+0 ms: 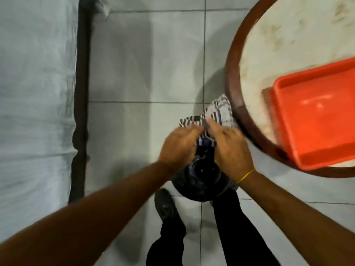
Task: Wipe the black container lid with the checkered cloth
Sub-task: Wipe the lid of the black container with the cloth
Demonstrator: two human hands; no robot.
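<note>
Both hands are closed on the work, held in the air over the tiled floor: the left hand (177, 146) and the right hand (231, 150) meet with their fingers bent into the blue-and-white checkered cloth (217, 112), and this cloth is pressed against the far part of the round black container lid (199, 181). The lid hangs below the wrists, in front of the legs, and I cannot tell which hand carries its weight, because the palms hide the contact. The picture is blurred, so the movement seems quick.

What can go wrong, in my opinion: the lid is smooth and has no support below, so if the hands rub hard while neither holds it firmly, it can slip and fall on the hard tiles. A loose corner of the cloth is just beside the brown rim of the round pale table (233, 93); it can catch there. The orange plastic tray (315, 120) lies partly over the table edge and a push could move it.
</note>
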